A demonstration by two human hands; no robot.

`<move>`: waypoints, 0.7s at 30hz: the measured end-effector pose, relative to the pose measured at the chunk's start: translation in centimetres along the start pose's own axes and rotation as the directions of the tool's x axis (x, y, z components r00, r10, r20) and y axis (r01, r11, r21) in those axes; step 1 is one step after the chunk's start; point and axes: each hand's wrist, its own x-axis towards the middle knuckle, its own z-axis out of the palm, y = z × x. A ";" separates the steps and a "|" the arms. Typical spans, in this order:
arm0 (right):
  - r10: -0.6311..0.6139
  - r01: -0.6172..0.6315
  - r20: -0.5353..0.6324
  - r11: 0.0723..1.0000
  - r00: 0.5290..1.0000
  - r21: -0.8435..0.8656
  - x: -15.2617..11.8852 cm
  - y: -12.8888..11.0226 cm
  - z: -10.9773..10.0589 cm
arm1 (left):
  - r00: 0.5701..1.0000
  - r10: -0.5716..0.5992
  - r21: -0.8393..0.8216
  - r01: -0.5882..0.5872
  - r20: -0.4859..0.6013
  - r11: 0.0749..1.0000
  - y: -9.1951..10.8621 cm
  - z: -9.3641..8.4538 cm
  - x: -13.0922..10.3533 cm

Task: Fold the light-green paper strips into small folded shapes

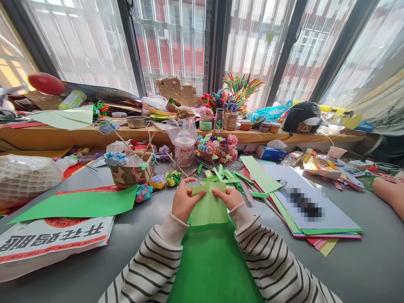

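A light green square of paper is held up at the centre, with a crease down its upper middle. My left hand pinches its upper left part, thumb on the near face. On the upper right part, my right hand grips the same paper, its thumb close to the other thumb. The fingers behind the paper are partly hidden. Beneath my hands and sleeves lies a large green sheet. Just beyond the hands is a pile of cut green paper strips.
A stack of paper sheets lies at the right, and another person's hand is at the far right edge. Left are a green sheet, a printed bag and a flower basket. A plastic cup stands behind.
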 end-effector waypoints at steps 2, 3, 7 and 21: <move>0.014 -0.014 0.012 0.999 1.000 0.038 0.0 0.0 0.0 | 1.000 -0.004 -0.015 0.004 0.009 1.000 0.0 0.0 0.1; 0.015 -0.016 0.017 0.998 1.000 0.057 0.0 -0.1 0.0 | 1.000 -0.009 -0.027 0.009 0.011 1.000 0.0 -0.1 0.1; 0.011 -0.018 0.059 0.991 0.998 0.132 -0.3 -0.4 0.0 | 1.000 -0.031 -0.083 0.031 0.002 0.996 -0.1 -0.2 0.1; 0.013 -0.015 0.022 0.997 1.000 0.072 -0.8 -1.1 -0.1 | 0.999 -0.007 -0.093 0.004 -0.036 0.996 -0.2 -0.2 0.1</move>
